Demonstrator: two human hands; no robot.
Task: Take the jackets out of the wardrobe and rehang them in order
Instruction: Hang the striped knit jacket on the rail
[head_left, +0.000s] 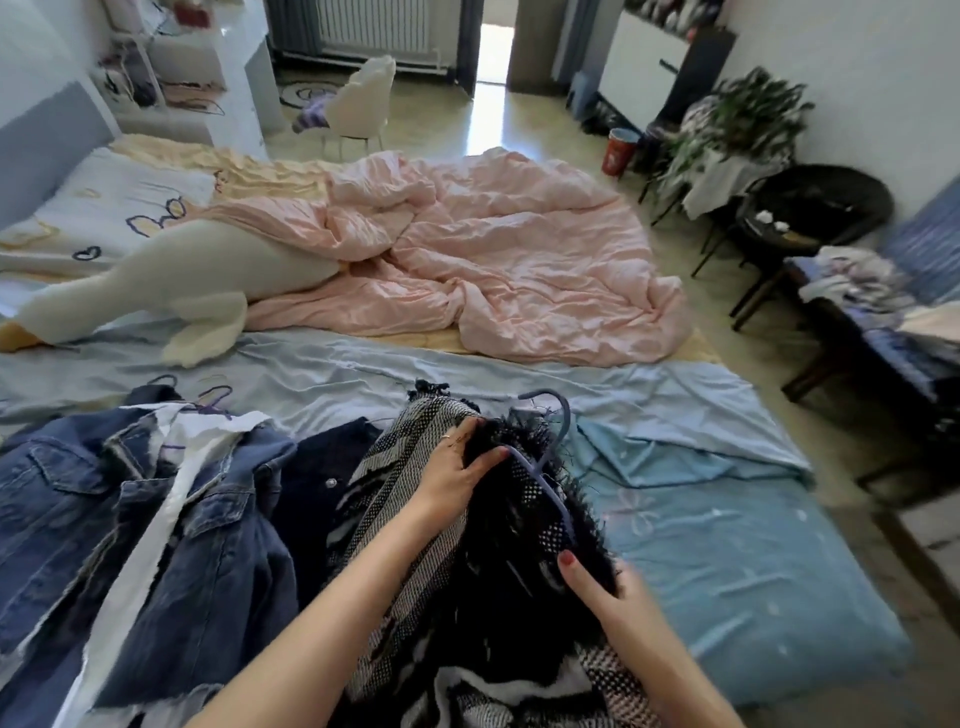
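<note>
**Ann:** Working the hanger (545, 467) into that tweed jacket (498, 540), by the look of it. The left hand (457, 470) pinches the fringed collar edge, thumb on top, while the right hand (605, 587) grips the dark frayed hem lower down. Hands apart, both clamped on fabric.

**Ben:** Makes sense — spreading the neckline keeps the opening taut so the thin blue hanger can slide under. Its hook pokes out above the collar.

**Ann:** And the jacket lies on the bed (727, 561), near its front edge, just beside the denim jackets (156, 519) heaped to the left.

**Ben:** Quite a contrast — coarse black-and-white weave with ragged fringe against stiff, seamed denim. A navy knit (322, 467) sits between them.

**Ann:** Behind, a crumpled pink duvet (493, 260) and a soft white plush toy (171, 280).
</note>
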